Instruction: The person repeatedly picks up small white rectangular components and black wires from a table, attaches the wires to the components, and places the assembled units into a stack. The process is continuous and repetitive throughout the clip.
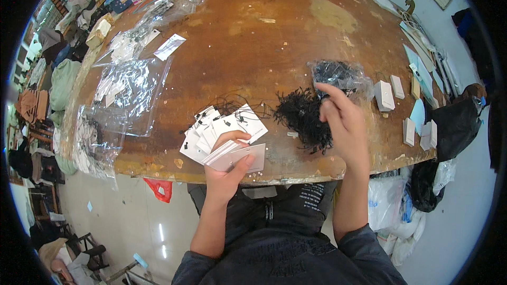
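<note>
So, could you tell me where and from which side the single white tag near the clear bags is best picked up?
Probably by a long edge, from above: the white tag lies flat and alone on the wooden table, tilted, with bare wood beside its right edge, so fingertips can pinch there; clear bags crowd its left.

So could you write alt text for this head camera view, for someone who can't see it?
Seen from above, a person's left hand holds a stack of white tags at the edge of a worn wooden table, while the right hand reaches toward a pile of black string loops. Clear plastic bags lie to the left.
</note>
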Demonstrator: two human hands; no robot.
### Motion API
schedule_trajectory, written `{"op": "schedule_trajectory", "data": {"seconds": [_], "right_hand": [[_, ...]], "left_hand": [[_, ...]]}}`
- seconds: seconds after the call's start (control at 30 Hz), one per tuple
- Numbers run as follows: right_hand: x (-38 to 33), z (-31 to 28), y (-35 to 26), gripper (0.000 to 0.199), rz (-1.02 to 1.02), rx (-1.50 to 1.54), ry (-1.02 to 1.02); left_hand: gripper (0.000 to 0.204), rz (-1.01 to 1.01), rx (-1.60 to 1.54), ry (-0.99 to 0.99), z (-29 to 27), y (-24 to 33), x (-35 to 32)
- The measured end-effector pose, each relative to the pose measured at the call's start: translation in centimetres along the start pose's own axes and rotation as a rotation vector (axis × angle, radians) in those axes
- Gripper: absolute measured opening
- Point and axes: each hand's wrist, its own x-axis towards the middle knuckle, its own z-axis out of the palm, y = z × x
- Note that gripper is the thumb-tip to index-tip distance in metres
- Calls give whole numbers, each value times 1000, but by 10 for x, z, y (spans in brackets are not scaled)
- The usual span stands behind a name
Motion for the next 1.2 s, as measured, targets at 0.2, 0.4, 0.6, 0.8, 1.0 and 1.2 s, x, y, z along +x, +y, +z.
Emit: {"op": "schedule_trajectory", "data": {"seconds": [0.2,0.4,0.6,0.8,1.0,1.2], "right_hand": [[-9,6,2,19,51,69,-149],[-11,19,8,8,55,111,-148],[-15,23,9,7,-67,73,-60],[-10,22,4,11,-88,82,-115],[-17,23,-5,10,-65,195,-299],[-18,16,4,13,-56,161,-419]], "left_hand": [[17,56,97,-147,4,1,1],[19,-7,76,-125,3,1,1],[28,-36,85,-132,2,-2,-1],[29,-94,59,-186,6,1,0],[22,48,244,-382,19,-3,19],[26,-205,184,-372,27,-12,19]]}}
